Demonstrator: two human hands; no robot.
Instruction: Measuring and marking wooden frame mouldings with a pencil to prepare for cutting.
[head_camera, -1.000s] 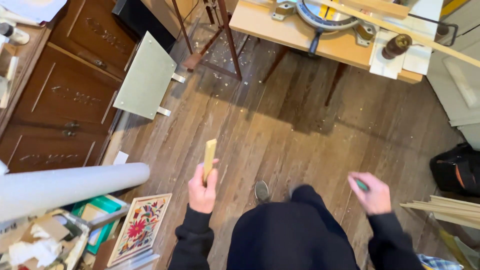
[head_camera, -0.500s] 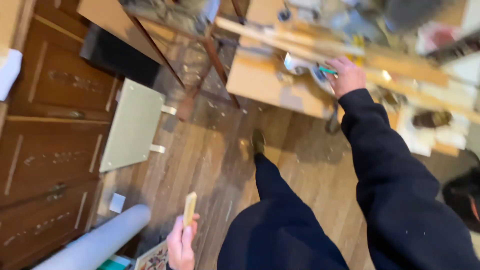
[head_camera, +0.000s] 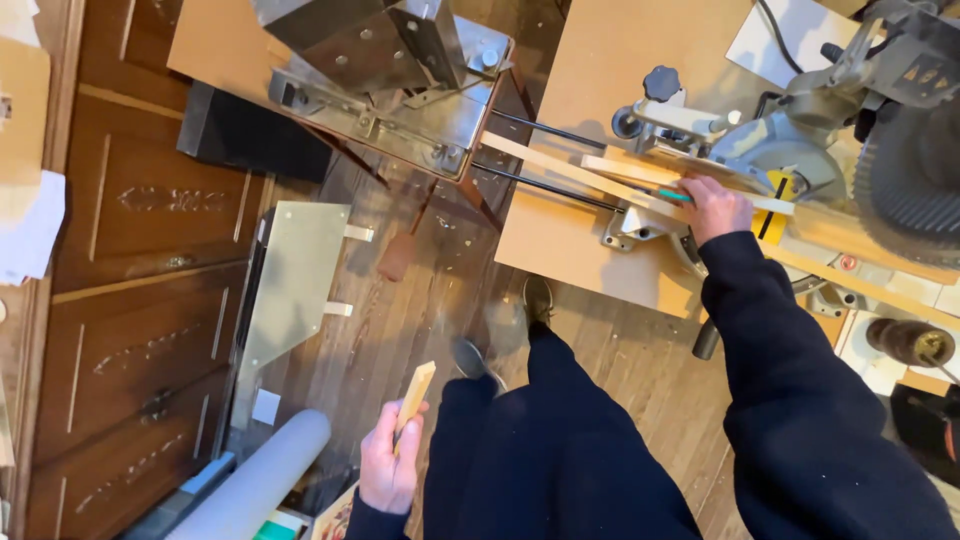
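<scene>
My left hand (head_camera: 388, 463) is low at my side, closed around a short light wood strip (head_camera: 415, 392) that points up and away. My right hand (head_camera: 714, 206) is stretched out to the mitre saw (head_camera: 800, 140) on the workbench. It holds a green pencil (head_camera: 672, 196) and rests on the long wood strips (head_camera: 590, 175) lying across the saw's base. My dark sleeve and dark trousers fill the lower right.
The wooden workbench top (head_camera: 590, 250) carries the saw. A metal stand (head_camera: 400, 80) juts out beside it. Dark wood drawers (head_camera: 130, 300) line the left. A pale panel (head_camera: 290, 290) and a grey roll (head_camera: 260, 480) lie on the plank floor.
I have stepped closer to the bench. My right hand now lies on the wood strips at the saw. My left hand still holds the short strip at my side.
</scene>
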